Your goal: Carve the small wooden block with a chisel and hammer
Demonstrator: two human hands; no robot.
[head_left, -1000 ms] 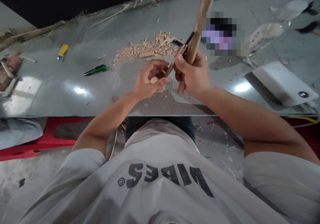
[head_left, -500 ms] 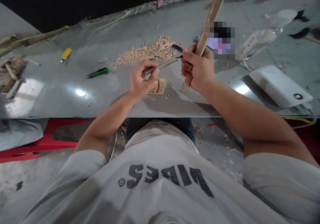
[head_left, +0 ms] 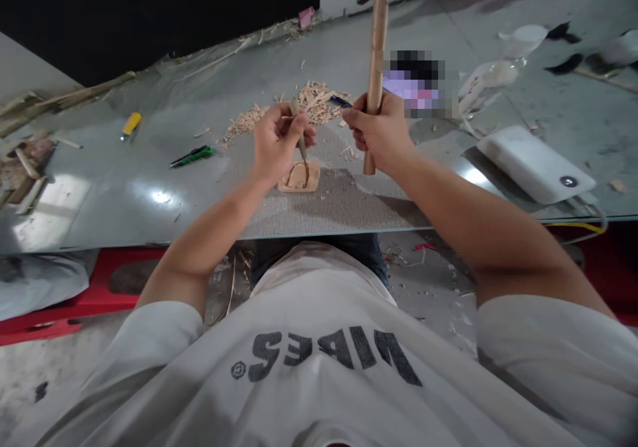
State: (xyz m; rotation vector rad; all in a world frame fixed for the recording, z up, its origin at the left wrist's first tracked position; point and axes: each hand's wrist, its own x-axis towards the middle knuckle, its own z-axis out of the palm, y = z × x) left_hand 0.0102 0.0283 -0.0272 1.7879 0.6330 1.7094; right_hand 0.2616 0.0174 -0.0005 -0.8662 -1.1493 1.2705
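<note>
Left grip (head_left: 280, 135): while its fingers are closed around the chisel (head_left: 300, 145), the tip points down at the wooden block (head_left: 313, 180).
Right grip (head_left: 383, 128): wrapped around the hammer (head_left: 377, 42), head up.
Wooden block: just below the left grip, face grooved.
Plastic container (head_left: 486, 88): right of the right grip, contents unclear.
Chisel: slanted toward the right grip half a second ago, now steep.

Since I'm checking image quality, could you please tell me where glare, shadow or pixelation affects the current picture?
In the head view, bright glare spots on either side of the table; also there, a shadow on the mat beside the carved wooden block, and pixelation just beyond the right hand.
</note>
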